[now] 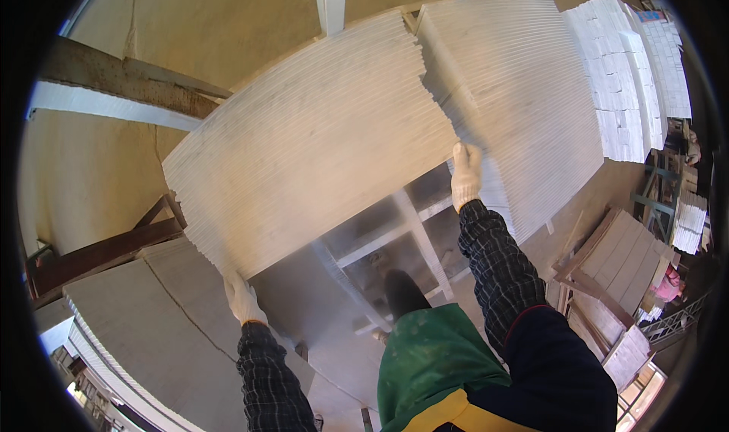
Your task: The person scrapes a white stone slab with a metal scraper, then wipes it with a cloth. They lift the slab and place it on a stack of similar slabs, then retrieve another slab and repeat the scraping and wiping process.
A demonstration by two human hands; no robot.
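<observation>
A wide layer of long, thin, pale strips (319,143) lies side by side before me, its two ends uneven. My left hand (244,299), in a white glove, is closed at the near left corner of the strips, with its fingertips partly hidden. At the near right corner my right hand (466,175), gloved too, is closed in a fist around the strip ends. Both arms reach apart, and the strips' near edge runs between the hands. Just right of my right hand stands a second stack of similar strips (524,105), a narrow gap away.
A white metal frame (414,231) shows below the near edge, by my legs. A large grey board (152,295) lies to the left. White bundles (615,82) stand at far right, wooden panels (619,257) nearer. Steel beams (114,71) cross the far left.
</observation>
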